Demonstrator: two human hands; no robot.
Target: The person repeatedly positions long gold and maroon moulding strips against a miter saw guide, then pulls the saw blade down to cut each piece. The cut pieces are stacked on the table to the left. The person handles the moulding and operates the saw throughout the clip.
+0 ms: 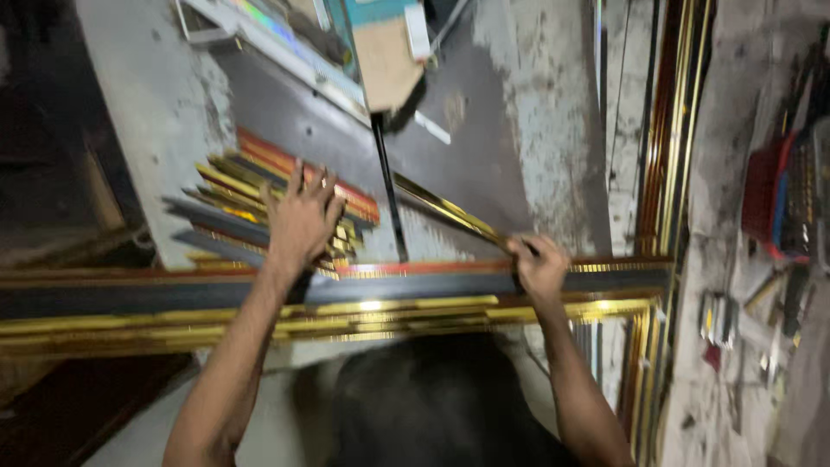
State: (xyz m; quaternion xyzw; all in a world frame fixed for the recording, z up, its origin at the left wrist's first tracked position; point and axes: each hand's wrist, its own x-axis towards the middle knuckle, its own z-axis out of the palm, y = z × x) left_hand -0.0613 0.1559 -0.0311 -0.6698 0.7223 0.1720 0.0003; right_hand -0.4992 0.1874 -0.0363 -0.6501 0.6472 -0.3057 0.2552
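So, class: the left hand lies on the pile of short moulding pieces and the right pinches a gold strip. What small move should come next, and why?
Probably the right hand should draw the gold strip toward the long frame mouldings. It already pinches the strip's near end, while the left hand rests spread on the pile of short moulding pieces, seemingly steadying it.

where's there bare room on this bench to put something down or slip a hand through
The grey bench top is bare between the thin black rod and the upright mouldings on the right. It is crowded under the left hand, on the stack of short moulding pieces, and by the right hand on the long frame lengths.
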